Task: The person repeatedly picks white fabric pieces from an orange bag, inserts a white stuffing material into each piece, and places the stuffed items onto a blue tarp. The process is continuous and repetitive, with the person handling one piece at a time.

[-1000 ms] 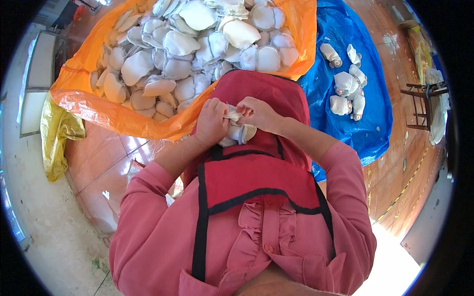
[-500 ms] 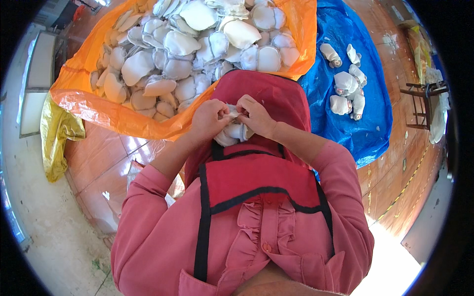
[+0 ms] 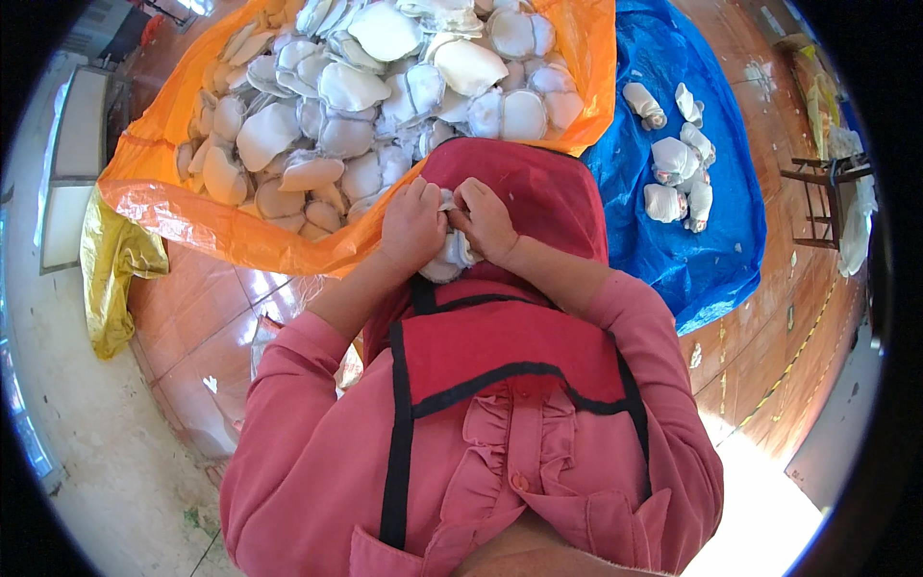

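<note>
Above the red apron on my lap, both hands grip a white padded fabric piece with grey seams. My left hand is closed on its left side, and my right hand pinches its right side. The two hands almost touch, and part of the piece hangs below them. Fingertips and the upper part of the fabric are mostly hidden. Many similar white pads lie heaped just beyond my hands in an orange sack.
A blue sheet to the right holds several rolled white bundles. On the left a yellow sack lies by the pale wall. A dark wooden stool stands at far right on the reddish tiled floor.
My hands have drawn closer together and turned more upright around the fabric piece. Both elbows have shifted slightly. The pads and bundles stay where they were.
</note>
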Demonstrator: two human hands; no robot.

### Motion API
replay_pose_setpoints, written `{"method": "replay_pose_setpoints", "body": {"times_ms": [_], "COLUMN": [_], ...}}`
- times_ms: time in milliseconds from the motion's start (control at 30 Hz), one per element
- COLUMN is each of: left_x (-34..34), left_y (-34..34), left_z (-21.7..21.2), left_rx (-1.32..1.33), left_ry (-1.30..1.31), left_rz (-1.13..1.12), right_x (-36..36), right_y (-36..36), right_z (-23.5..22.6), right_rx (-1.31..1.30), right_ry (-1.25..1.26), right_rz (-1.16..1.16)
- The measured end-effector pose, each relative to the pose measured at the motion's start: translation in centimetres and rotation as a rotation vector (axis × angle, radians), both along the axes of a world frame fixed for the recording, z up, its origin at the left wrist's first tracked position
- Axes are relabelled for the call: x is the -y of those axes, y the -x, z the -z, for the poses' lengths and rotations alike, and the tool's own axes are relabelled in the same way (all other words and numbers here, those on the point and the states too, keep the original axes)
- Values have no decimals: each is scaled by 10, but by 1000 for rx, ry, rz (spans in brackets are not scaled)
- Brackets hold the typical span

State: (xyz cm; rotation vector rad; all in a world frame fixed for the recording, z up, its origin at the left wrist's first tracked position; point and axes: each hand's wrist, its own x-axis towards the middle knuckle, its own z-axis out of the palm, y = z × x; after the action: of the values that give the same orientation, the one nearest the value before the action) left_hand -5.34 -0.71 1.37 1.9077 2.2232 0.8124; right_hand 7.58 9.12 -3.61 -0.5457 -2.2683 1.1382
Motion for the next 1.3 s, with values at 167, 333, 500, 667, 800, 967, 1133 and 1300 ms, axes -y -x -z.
{"method": "replay_pose_setpoints", "body": {"times_ms": [167, 333, 500, 667, 800, 967, 1133, 1300], "left_x": [3, 4, 15, 27, 36, 47, 46, 45], "left_y": [-1, -2, -2, -4, 0, -6, -22, -28], "left_z": [11, 20, 21, 18, 20, 2, -4, 0], "left_rx": [49, 76, 77, 63, 111, 219, 283, 338], "left_ry": [-83, -91, -141, -154, -139, -1, -9, -7], "left_rz": [-42, -99, -102, -48, -25, -55, -233, -294], "right_x": [-5, -17, -36, -38, -32, -22, -20, -18], "right_y": [-1, -11, -28, -32, -28, -26, -19, -17], "right_z": [-9, -19, -27, -24, -15, -15, -18, -10], "right_rx": [48, 157, 198, 188, 157, 166, 216, 241], "right_ry": [113, 301, 691, 778, 673, 744, 735, 574], "right_rz": [-33, -176, -370, -470, -447, -378, -409, -391]}}
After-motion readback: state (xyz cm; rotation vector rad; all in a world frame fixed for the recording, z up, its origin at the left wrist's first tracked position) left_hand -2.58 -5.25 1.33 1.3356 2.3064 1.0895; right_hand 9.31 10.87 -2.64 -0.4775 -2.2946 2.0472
